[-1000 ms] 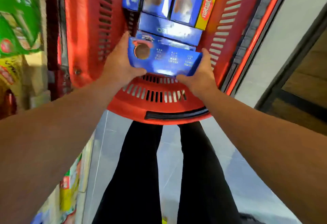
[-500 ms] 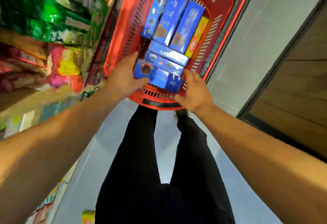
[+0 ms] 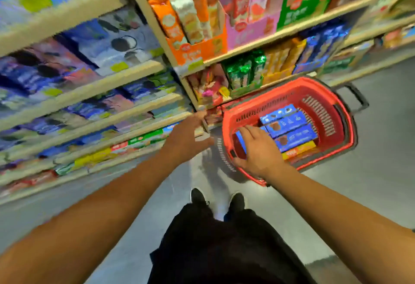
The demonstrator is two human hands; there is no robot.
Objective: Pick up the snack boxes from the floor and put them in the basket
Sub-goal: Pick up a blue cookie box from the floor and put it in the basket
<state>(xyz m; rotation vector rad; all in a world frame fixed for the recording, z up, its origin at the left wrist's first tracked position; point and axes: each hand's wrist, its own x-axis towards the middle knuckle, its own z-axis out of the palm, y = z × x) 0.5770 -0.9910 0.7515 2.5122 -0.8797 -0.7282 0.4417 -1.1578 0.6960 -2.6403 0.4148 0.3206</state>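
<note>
Now blue snack boxes lie just beyond the right hand.

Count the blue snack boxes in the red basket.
4 show: three side by side, one under the right hand at the near end. More may be hidden.

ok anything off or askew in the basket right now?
Nothing stands out. The blue snack boxes lie flat in rows in the red basket, a yellow box alongside. The right hand hides the nearest box.
</note>
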